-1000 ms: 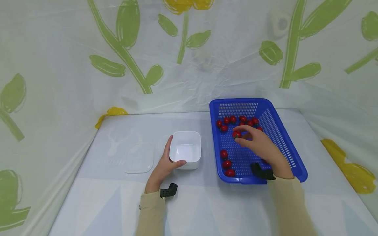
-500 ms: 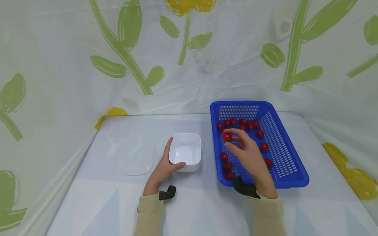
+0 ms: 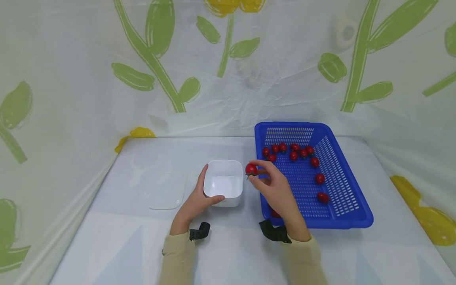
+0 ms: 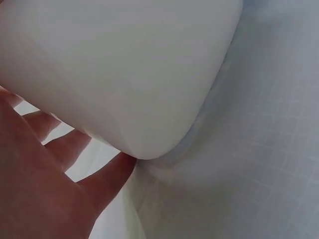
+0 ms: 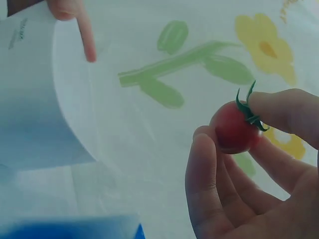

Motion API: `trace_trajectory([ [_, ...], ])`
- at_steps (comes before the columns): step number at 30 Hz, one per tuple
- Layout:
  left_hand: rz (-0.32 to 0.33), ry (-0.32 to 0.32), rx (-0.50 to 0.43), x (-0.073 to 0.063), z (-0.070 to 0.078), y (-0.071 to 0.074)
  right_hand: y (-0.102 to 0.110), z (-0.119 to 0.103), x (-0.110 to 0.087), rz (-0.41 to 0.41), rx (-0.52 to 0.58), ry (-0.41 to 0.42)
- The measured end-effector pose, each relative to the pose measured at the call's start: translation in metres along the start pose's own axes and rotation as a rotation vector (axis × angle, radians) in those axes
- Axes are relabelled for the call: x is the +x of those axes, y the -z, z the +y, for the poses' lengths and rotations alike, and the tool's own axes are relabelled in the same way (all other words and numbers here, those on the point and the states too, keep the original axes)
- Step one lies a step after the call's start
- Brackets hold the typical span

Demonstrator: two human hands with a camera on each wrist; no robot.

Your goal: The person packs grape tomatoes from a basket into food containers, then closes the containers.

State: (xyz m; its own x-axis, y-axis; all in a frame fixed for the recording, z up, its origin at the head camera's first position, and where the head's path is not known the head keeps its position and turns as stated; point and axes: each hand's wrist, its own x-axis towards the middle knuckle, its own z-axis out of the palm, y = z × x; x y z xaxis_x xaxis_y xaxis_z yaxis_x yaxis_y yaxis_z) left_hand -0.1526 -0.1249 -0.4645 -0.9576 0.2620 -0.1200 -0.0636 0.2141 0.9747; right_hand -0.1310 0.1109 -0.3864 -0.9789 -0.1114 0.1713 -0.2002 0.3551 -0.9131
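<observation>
My right hand (image 3: pixel 276 188) pinches a cherry tomato (image 3: pixel 251 169) by thumb and fingertips, in the gap between the white box and the blue basket. A green stalk shows on the tomato (image 5: pixel 234 128) in the right wrist view. My left hand (image 3: pixel 196 202) grips the white square box (image 3: pixel 231 201) at its left side, thumb across the front rim and fingers along the far left. Its inside looks bare in the head view. In the left wrist view, fingers (image 4: pixel 112 177) touch the box wall (image 4: pixel 134 84).
A blue plastic basket (image 3: pixel 350 186) stands on the right, with several cherry tomatoes (image 3: pixel 314 162) along its sides. A clear lid (image 3: pixel 166 194) lies on the white table (image 3: pixel 228 253) left of the box. Behind the table hangs a flower-printed sheet (image 3: pixel 285 79).
My right hand has carried the tomato leftward, from over the basket to beside the box's right rim. My left hand keeps its grip on the box.
</observation>
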Motion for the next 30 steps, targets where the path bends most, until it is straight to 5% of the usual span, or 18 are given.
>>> trace_trajectory([
  [8,-0.023,0.009,0.063,-0.007,0.020,0.004,-0.026,0.002,0.003,-0.030,-0.073,0.067],
  [18,-0.034,0.006,0.058,-0.010,0.014,0.002,-0.052,0.008,-0.001,-0.083,-0.345,0.072],
  [30,-0.049,0.001,0.017,-0.012,0.011,-0.002,-0.057,0.011,-0.004,-0.102,-0.624,0.143],
])
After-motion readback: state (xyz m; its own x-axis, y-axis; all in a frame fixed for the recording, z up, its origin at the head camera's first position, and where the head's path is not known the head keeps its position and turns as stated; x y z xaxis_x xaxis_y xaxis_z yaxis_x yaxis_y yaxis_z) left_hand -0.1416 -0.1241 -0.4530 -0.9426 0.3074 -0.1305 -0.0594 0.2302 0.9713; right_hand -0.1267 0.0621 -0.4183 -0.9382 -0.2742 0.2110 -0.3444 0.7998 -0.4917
